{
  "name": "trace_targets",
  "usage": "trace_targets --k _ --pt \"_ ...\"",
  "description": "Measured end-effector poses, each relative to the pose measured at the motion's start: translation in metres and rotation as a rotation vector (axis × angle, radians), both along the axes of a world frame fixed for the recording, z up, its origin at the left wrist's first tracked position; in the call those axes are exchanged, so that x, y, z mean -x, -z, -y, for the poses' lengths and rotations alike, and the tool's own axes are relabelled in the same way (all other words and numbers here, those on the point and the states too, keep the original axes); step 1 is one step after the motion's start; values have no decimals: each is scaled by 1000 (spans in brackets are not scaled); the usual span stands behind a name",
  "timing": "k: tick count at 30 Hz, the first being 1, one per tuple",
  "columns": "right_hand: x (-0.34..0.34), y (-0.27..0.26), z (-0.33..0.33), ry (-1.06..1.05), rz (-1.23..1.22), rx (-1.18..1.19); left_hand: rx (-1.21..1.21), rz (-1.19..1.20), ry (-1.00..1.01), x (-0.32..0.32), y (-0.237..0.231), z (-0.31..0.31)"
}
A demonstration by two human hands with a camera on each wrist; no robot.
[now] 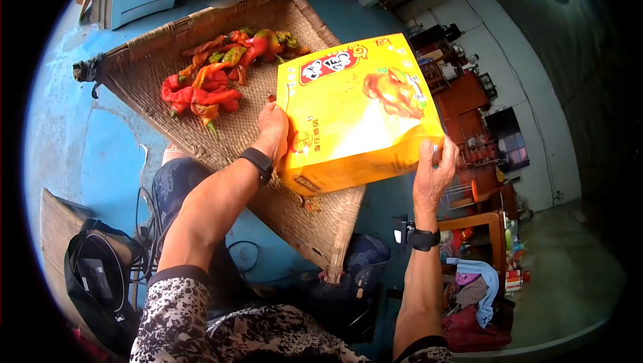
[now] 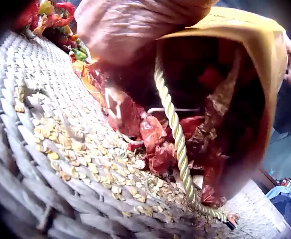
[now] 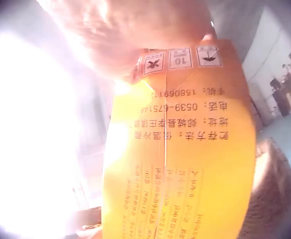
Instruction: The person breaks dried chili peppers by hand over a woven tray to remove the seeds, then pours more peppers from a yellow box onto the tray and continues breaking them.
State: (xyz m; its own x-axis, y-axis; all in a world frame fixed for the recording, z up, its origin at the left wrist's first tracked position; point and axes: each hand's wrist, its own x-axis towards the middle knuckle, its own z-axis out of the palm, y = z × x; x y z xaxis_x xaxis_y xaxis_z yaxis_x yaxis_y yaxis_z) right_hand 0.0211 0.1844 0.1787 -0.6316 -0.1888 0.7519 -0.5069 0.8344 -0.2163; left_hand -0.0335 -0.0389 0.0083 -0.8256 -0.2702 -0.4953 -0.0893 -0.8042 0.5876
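A yellow printed box [image 1: 348,115] is held tilted over a woven tray [image 1: 144,85]. My left hand [image 1: 273,128] grips its left edge, and my right hand [image 1: 434,174] grips its lower right corner. In the left wrist view the box [image 2: 272,55] has an open end facing the tray, with dried red peppers [image 2: 153,132] at its mouth and a twisted cord [image 2: 175,129] hanging out. The left hand [image 2: 135,27] is at the rim. Printed text covers the side of the box [image 3: 185,149] below the right hand [image 3: 130,30].
Red, orange and green peppers [image 1: 207,92] lie in the upper part of the tray. Pale seeds [image 2: 80,159] are scattered over the weave. A black bag [image 1: 97,282] is at lower left, clothes [image 1: 472,289] at lower right. Cables [image 1: 144,229] hang near the legs.
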Motion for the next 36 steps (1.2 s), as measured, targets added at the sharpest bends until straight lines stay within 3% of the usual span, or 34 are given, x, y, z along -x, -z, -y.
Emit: trace_targets --k 6,11,22,25,27,29,31,36 --pt "-10 -40 52 -193 -237 -145 -164 -126 9 -13 -16 8" --pt "-5 -55 63 -262 -410 -189 -225 -438 38 0 -27 10" --pt "-5 -75 36 -257 -295 69 -264 -555 147 -11 -55 10" --pt "-5 -77 39 -368 -435 42 -284 -581 111 -18 -59 8" --pt "-2 -80 43 -302 -315 -12 -299 -476 221 -20 -63 14" --pt "2 -81 43 -366 -420 -59 -270 -470 231 -16 -59 13" --pt "-5 -85 47 -356 -453 -59 -286 -600 232 -15 -57 11" --pt "-22 -98 57 -354 -495 -56 -315 -661 246 -14 -65 15"
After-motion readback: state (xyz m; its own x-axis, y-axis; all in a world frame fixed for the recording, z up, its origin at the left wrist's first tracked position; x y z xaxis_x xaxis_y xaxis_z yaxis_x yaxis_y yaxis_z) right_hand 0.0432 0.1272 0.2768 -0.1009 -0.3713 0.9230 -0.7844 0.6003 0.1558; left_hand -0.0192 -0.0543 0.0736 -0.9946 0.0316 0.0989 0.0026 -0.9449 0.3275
